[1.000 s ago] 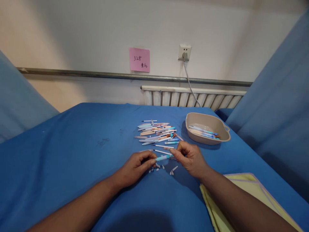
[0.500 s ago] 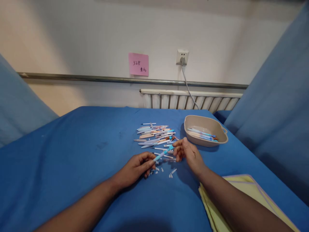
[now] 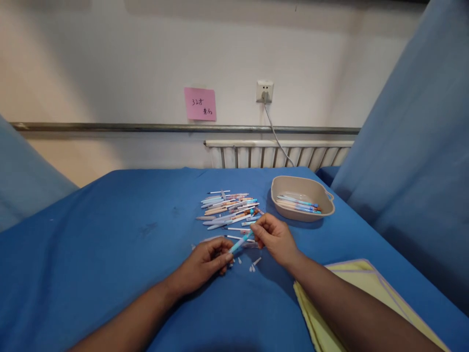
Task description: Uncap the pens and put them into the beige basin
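Observation:
Between my two hands a light-blue and lilac pen (image 3: 240,243) slants up to the right. My left hand (image 3: 210,258) is closed round its lower end. The fingers of my right hand (image 3: 273,238) pinch its upper end, hiding the tip. Just beyond my hands lies a loose pile of pen parts (image 3: 230,210): barrels in pale blue, lilac and peach, with thin white refills among them. Several small white pen tips (image 3: 253,266) are scattered on the blue cloth below the pen.
A beige basin (image 3: 302,215) with several pens (image 3: 298,204) in it stands right of the pile. A folded yellow cloth (image 3: 355,293) lies under my right forearm. Blue curtains (image 3: 410,122) hang at both sides. Behind the blue-covered surface (image 3: 91,234) are a wall rail and radiator (image 3: 256,151).
My right hand has closed on the upper end of the pen, where its fingers were beside it before. The view has shifted slightly, moving the scene left.

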Available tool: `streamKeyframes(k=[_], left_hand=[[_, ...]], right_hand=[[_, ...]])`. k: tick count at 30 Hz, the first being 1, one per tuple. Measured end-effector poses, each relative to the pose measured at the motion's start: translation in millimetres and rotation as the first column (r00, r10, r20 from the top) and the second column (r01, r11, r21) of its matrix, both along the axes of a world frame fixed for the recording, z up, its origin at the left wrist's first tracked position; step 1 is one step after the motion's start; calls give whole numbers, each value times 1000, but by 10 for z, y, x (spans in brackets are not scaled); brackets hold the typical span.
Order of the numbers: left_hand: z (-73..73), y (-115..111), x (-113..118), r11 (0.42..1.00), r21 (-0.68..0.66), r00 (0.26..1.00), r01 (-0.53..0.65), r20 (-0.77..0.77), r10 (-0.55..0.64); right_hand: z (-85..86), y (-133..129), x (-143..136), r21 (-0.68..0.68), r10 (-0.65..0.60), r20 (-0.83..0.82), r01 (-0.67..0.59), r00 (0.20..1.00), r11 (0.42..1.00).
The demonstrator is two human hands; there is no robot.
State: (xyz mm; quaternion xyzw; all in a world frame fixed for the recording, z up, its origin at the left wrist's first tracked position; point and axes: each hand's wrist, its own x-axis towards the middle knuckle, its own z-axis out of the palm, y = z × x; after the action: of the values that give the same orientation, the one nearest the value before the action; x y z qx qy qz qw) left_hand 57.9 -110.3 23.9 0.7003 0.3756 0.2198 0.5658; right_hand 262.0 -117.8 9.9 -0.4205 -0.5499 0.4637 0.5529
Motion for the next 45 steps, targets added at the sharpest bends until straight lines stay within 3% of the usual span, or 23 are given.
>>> streamKeyframes(k=[5,10,15,19,22,24,26,28,35,45], left_hand=[[13,-25,47,1000,23,1000,0,23,0],[19,-42,96,997,63,998,-39,44,36],[249,111,243,976,198,996,-87,18,85],[580,440,591,888,459,996,9,-80,32],[756,728,986,821,554,972,138,-234,-6],[805,907,1274,724,666,950,180,-309,47],[804,1060,1550,628,718,914,300,-406,27],[765,1185,1794,593,701,866,397,-500,11],[511,1415,2337,562,632,735,533,-675,62],[280,1421,2571,571,555,595,605,-791,139]], right_hand=[[-14,-25,-4,-15,86,25,-86,996,996],[-34,20,-24,-149,111,-162,-136,980,979],[-49,146,-62,-331,21,-199,-87,980,940],[-52,189,-95,-334,50,-117,-86,992,939],[-79,187,-120,-285,112,-79,-130,991,950],[-109,185,-130,-256,181,-55,-189,982,948],[-140,190,-133,-234,245,-25,-244,969,941],[-165,201,-133,-214,269,22,-259,963,942],[-105,188,-111,-231,256,159,-216,954,949],[-75,159,-60,-214,290,380,-222,878,951]])
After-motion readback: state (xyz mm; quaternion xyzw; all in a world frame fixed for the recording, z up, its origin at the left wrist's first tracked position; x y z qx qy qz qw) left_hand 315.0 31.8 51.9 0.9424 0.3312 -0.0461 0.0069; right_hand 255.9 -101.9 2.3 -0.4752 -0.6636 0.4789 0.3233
